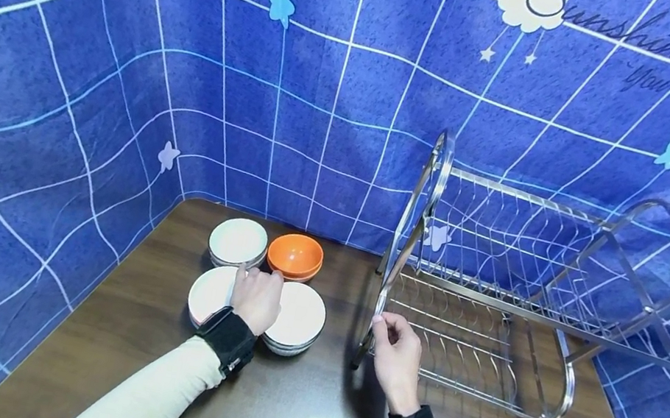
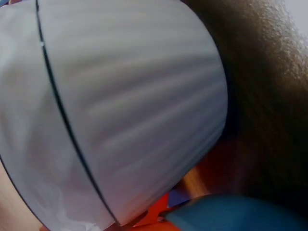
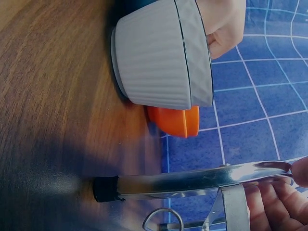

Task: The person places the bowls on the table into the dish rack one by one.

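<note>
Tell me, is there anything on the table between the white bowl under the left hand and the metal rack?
Nothing visible. The left hand rests on the white bowl, and only bare brown table lies between it and the rack. The right hand holds the rack's near frame. The orange bowl sits behind, out of the way.

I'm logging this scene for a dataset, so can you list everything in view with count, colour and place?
White bowls: three, white with ribbed sides, clustered on the table's left part.
Orange bowl: one, orange, behind the white ones, beside the far white bowl.
Dish rack: one, silver metal, two tiers, on the table's right part.
Table: one, dark brown wood.
Backdrop: one, blue cloth with white grid and stars, behind and beside the table.
Left hand: one, resting on the near white bowls.
Right hand: one, gripping the dish rack's front frame.
</note>
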Demonstrator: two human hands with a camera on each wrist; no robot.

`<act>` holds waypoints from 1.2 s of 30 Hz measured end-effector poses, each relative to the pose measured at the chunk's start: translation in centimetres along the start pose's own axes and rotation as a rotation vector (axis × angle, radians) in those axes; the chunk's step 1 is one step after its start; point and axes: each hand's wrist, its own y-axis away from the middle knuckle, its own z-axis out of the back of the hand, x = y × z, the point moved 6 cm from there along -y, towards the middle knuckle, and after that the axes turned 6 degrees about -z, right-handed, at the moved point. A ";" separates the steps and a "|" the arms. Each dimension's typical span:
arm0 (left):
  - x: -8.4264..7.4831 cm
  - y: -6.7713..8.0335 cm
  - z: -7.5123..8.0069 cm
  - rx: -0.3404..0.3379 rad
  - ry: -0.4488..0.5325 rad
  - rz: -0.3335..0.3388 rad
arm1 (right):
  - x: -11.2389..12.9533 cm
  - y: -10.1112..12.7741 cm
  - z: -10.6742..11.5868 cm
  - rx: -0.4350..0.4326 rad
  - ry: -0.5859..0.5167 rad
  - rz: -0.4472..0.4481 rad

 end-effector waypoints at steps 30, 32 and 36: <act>0.7 0.1 2.5 -0.070 0.313 0.030 | -0.4 -0.2 -0.1 0.046 -0.017 -0.060; 0.7 0.1 2.5 -0.063 0.318 0.038 | -0.4 -0.2 -0.1 0.054 -0.015 -0.065; 0.7 0.1 2.8 -0.074 0.322 0.044 | -0.2 -0.4 -0.1 0.061 -0.019 -0.051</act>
